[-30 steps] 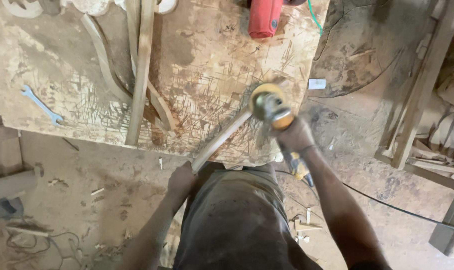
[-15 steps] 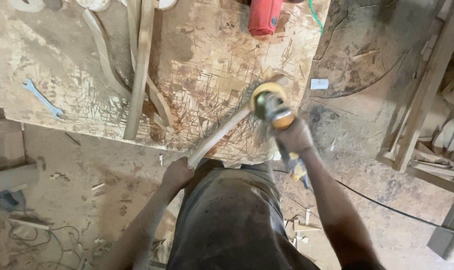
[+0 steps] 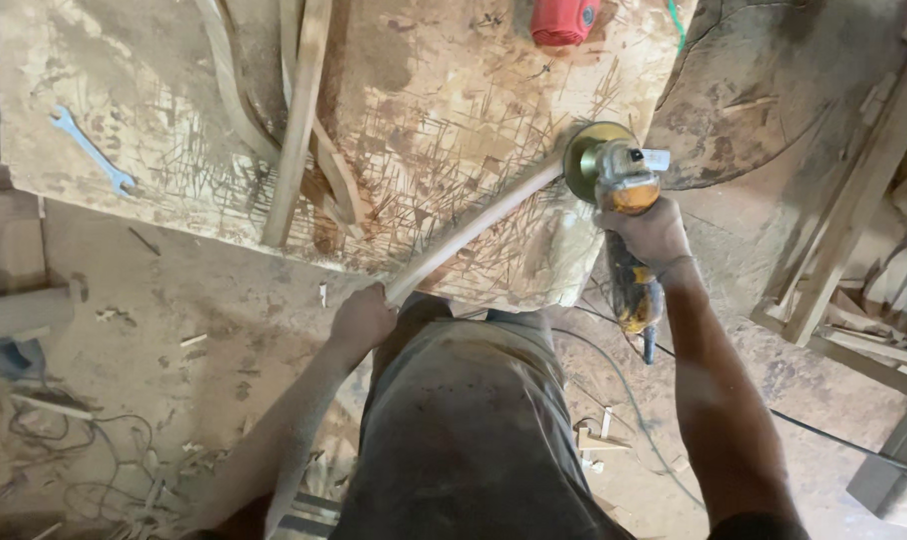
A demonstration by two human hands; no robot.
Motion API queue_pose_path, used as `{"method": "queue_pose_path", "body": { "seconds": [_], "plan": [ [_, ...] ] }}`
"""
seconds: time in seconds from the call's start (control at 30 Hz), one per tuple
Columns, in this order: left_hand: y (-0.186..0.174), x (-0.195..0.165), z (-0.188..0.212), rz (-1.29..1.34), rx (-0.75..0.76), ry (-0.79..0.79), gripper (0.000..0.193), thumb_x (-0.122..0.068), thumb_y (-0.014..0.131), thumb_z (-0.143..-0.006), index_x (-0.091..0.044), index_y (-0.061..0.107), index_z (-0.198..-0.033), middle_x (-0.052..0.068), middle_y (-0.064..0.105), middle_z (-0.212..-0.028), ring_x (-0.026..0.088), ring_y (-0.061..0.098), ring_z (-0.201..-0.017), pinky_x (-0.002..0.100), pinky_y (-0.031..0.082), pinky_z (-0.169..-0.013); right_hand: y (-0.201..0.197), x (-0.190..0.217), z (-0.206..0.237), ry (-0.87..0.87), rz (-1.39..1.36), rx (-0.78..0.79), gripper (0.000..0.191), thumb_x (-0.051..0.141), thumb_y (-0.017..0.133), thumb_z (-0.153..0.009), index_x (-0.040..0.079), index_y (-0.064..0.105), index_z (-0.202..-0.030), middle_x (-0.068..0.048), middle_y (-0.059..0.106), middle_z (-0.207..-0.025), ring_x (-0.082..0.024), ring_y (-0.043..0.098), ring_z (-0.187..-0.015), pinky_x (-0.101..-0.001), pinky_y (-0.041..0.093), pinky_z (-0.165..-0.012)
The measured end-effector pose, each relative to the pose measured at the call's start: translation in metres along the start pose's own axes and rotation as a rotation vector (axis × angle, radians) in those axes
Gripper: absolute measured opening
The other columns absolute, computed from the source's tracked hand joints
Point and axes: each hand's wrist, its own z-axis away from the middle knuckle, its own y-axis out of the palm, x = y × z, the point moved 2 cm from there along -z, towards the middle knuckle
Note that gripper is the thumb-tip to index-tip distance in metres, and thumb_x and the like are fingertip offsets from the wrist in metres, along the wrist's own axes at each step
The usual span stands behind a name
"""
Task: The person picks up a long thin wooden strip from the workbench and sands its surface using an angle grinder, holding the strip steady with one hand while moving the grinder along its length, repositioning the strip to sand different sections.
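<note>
My left hand (image 3: 362,320) grips the near end of a long curved wooden strip (image 3: 474,228) that lies slanted across the scarred plywood worktop (image 3: 444,110). My right hand (image 3: 654,232) holds a yellow and black angle grinder (image 3: 624,215). Its round sanding disc (image 3: 586,158) meets the far end of the strip near the worktop's right edge. The grinder's cable (image 3: 624,400) trails down past my right forearm to the floor.
Several more curved and straight wooden strips (image 3: 299,120) lie on the worktop's middle. A blue spanner (image 3: 92,150) rests at its left, a red power tool (image 3: 564,20) at the top. Wooden frames (image 3: 854,200) stand at the right. Offcuts and tangled cables (image 3: 84,450) litter the dusty floor.
The view has shifted so worktop and hands sit lower in frame. My left hand has slid slightly along the strip's near end. The grinder stays against the strip's far end.
</note>
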Motion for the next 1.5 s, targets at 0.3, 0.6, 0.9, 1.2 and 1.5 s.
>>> {"method": "queue_pose_path", "body": {
  "seconds": [0.3,0.6,0.9,1.2,1.5],
  "plan": [
    [-0.008,-0.003,0.001,-0.077,-0.082,-0.003,0.028,-0.023,0.061,-0.09,-0.004,0.063,-0.109,0.023,0.072,-0.089,0.044,0.071,-0.086,0.056,0.056,-0.079,0.112,0.065,0.066,-0.114,0.321,0.394,0.052,0.032,0.093,-0.069,0.005,0.071,-0.107,-0.009,0.076,-0.096,-0.019,0.074,-0.085,-0.0325,0.06,-0.085],
    [0.011,0.008,-0.008,-0.119,-0.108,-0.02,0.044,-0.019,0.049,-0.095,0.0,0.055,-0.134,0.025,0.072,-0.089,0.044,0.072,-0.081,0.056,0.058,-0.072,-0.005,0.041,-0.003,0.117,0.188,0.096,0.049,0.027,0.087,-0.075,0.006,0.07,-0.116,-0.005,0.074,-0.098,-0.017,0.072,-0.084,-0.0349,0.06,-0.077],
    [0.011,0.002,-0.011,-0.116,-0.06,-0.091,0.044,-0.019,0.051,-0.092,0.0,0.056,-0.132,0.024,0.073,-0.091,0.044,0.073,-0.086,0.056,0.058,-0.076,0.099,0.078,0.066,-0.015,0.456,0.421,0.039,0.036,0.086,-0.076,0.007,0.075,-0.1,-0.01,0.077,-0.085,-0.02,0.074,-0.075,-0.0337,0.061,-0.08],
    [0.011,-0.007,0.002,-0.034,-0.065,-0.034,0.036,-0.024,0.066,-0.085,-0.002,0.058,-0.112,0.026,0.072,-0.091,0.046,0.071,-0.088,0.056,0.057,-0.077,0.021,0.05,0.017,0.202,0.309,0.127,0.043,0.032,0.086,-0.075,0.007,0.073,-0.108,-0.008,0.077,-0.09,-0.019,0.072,-0.076,-0.0352,0.062,-0.075],
    [-0.006,-0.006,-0.003,0.015,-0.004,-0.026,0.03,-0.023,0.065,-0.084,-0.001,0.066,-0.104,0.028,0.072,-0.095,0.046,0.07,-0.094,0.054,0.055,-0.088,0.078,0.054,0.054,0.145,0.204,0.265,0.051,0.032,0.084,-0.076,0.007,0.069,-0.118,-0.009,0.077,-0.093,-0.02,0.076,-0.081,-0.0329,0.063,-0.078]
  ]
}}
